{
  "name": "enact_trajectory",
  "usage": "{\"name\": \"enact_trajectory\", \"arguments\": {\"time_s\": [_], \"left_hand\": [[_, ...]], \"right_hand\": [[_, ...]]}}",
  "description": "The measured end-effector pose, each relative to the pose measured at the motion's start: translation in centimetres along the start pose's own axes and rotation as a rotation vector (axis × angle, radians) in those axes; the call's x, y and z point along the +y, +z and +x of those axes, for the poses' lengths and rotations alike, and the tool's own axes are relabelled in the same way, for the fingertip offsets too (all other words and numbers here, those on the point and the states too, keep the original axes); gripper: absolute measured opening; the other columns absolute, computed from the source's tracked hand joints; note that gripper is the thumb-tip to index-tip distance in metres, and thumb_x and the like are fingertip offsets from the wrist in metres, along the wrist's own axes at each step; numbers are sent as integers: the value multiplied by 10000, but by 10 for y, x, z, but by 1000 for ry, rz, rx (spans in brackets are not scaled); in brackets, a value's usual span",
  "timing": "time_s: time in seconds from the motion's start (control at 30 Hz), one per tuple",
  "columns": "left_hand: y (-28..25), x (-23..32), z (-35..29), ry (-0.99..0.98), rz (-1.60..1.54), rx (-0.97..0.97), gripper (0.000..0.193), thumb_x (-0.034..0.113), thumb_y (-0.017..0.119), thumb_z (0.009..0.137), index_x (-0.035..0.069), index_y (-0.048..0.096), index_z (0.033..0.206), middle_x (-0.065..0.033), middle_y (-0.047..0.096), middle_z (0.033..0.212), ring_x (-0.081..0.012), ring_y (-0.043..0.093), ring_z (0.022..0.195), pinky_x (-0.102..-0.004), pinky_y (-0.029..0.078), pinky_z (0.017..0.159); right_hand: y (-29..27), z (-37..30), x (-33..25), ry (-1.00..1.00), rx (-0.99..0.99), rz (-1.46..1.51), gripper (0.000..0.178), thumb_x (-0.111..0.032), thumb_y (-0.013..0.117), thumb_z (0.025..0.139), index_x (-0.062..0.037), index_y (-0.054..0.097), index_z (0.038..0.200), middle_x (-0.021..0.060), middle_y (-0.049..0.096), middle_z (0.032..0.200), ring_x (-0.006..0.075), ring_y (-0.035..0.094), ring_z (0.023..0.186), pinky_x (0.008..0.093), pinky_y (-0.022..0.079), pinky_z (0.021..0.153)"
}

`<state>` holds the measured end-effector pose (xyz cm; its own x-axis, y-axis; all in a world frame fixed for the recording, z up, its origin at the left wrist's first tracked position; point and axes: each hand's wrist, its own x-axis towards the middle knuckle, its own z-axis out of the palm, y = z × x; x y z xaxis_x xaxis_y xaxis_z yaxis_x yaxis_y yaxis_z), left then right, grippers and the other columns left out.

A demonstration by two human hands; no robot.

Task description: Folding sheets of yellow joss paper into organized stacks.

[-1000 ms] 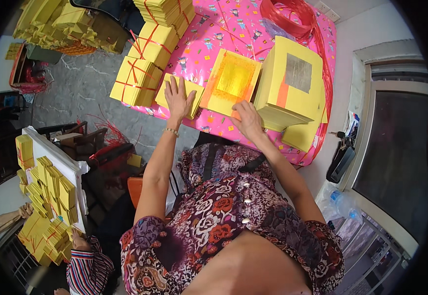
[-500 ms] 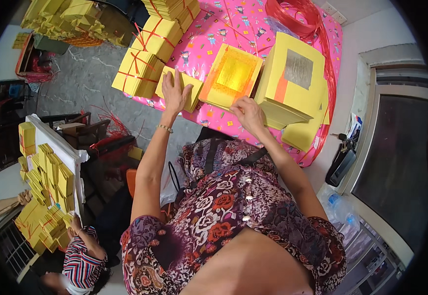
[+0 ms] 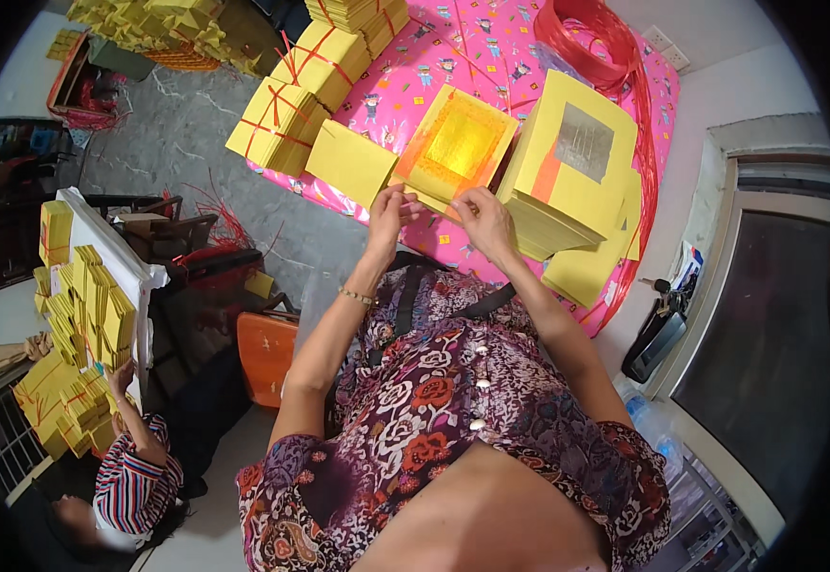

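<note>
In front of me lies a short stack of yellow joss paper [image 3: 461, 141] with an orange-edged gold foil square on top. My left hand [image 3: 391, 224] is at its near left corner, thumb and fingers curled together on the edge. My right hand [image 3: 485, 225] pinches the near edge further right. To the left sits a lower stack of plain yellow paper [image 3: 350, 162], which no hand touches. A taller stack of joss paper [image 3: 548, 172] with a silver foil square stands on the right.
The pink patterned table cover [image 3: 425, 238] lies under the stacks. Red-tied yellow bundles [image 3: 277, 124] line its left side. Red plastic strapping [image 3: 639, 105] hangs along the right. At lower left, another person [image 3: 139, 477] reaches toward a white table [image 3: 124, 253] of yellow bundles.
My left hand has left the plain yellow stack and moved right and nearer, to the corner of the gold-foil stack. My right hand stays at that stack's near edge.
</note>
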<state>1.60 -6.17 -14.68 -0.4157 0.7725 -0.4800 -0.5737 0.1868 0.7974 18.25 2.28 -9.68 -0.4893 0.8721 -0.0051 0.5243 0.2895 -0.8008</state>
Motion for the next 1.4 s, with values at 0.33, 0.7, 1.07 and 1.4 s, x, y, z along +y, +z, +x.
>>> {"name": "enact_trajectory", "arguments": {"time_s": [0.33,0.7,1.07,1.4], "left_hand": [[25,-1,-19,243,301,-3,292,107,540,916,-12,469,1173,-116,603,1019,-218,615,873,-329,504,784],[41,28,-2,1160,1471,-92,392,65,617,738,136,613,1124,-97,535,1258,-284,503,1083,-397,389,894],[23,48,24,983,852,-113,327,-14,560,825,97,616,1128,-71,660,954,-261,591,823,-369,465,755],[-13,97,-8,103,119,-628,285,143,610,893,41,585,1158,-8,657,1007,-66,587,881,-233,466,766]], "right_hand": [[-2,-1,-5,-62,46,-52,179,-173,594,871,-4,547,838,162,593,779,350,585,761,436,440,661],[3,-5,-10,-350,117,-320,110,-137,618,840,-41,568,852,110,588,862,307,545,855,413,449,726],[-2,-16,-32,-202,234,63,680,-155,652,863,-5,278,1411,201,310,1432,318,328,1334,421,348,1061],[-6,6,-29,-136,-48,678,1018,-323,791,745,16,137,1446,225,239,1453,336,312,1332,426,316,1083]]}}
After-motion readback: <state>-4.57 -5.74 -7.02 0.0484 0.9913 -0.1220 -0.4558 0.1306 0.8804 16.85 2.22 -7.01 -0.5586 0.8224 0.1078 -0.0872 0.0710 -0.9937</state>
